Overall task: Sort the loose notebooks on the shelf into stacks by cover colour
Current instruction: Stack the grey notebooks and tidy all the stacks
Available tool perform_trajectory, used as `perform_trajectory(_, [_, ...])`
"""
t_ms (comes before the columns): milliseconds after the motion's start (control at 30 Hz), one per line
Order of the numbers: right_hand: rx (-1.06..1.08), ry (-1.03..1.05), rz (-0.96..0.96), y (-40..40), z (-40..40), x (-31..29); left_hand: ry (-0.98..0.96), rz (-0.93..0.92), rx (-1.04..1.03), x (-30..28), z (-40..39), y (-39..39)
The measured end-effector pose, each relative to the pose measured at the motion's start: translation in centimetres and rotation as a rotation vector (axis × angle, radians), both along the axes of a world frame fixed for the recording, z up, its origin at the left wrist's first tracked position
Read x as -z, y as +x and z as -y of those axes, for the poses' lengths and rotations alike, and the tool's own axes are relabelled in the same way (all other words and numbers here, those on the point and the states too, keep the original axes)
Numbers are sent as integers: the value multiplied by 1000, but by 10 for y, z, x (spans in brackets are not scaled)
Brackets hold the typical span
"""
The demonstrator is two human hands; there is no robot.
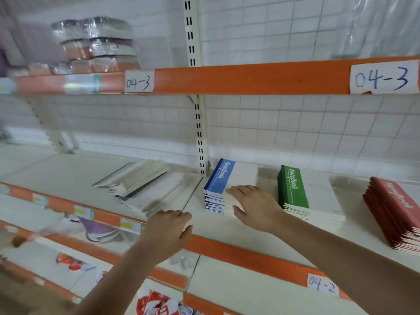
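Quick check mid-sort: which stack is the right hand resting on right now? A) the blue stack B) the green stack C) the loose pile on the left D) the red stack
A: the right hand lies flat on top of the blue stack, with the green stack and red stack untouched farther right.

Three notebook stacks (pixel 219 189); two hands (pixel 254 206)

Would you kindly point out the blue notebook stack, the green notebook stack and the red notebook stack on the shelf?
blue notebook stack (pixel 220 178): head view, on the blue spine strip of the top cover.
green notebook stack (pixel 293 188): head view, on the green spine strip.
red notebook stack (pixel 396 201): head view, on the top red cover.
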State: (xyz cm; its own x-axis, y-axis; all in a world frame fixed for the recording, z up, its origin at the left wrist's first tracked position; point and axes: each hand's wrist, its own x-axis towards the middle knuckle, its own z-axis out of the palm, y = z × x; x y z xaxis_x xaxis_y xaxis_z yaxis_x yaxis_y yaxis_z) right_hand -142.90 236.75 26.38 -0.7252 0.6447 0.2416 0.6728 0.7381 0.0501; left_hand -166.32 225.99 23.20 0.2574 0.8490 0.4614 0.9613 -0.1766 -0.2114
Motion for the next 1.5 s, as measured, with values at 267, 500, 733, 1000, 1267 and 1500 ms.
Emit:
perform_trajectory(267, [-126, -69, 17, -65, -39, 8, 46, 30, -88, -1, -14, -58])
perform_trajectory(500, [-202, -61, 45, -122, -58, -1, -39, 127, -230, -5, -28, -103])
perform_trajectory(733, [-226, -88, 34, -203, -67, 4, -42, 115, -301, -6, -44, -183])
perform_trajectory(1000, [-232, -148, -16, -349, -57, 18, -96, 110, -293, -4, -52, -305])
perform_trajectory(1267, [-182, -180, 121, -463, -69, 36, -6, 104, -102, -6, -64, -380])
perform_trajectory(1500, [-5, -99, 183, -493, -68, 51, -41, 93, -56, 4, -73, -417])
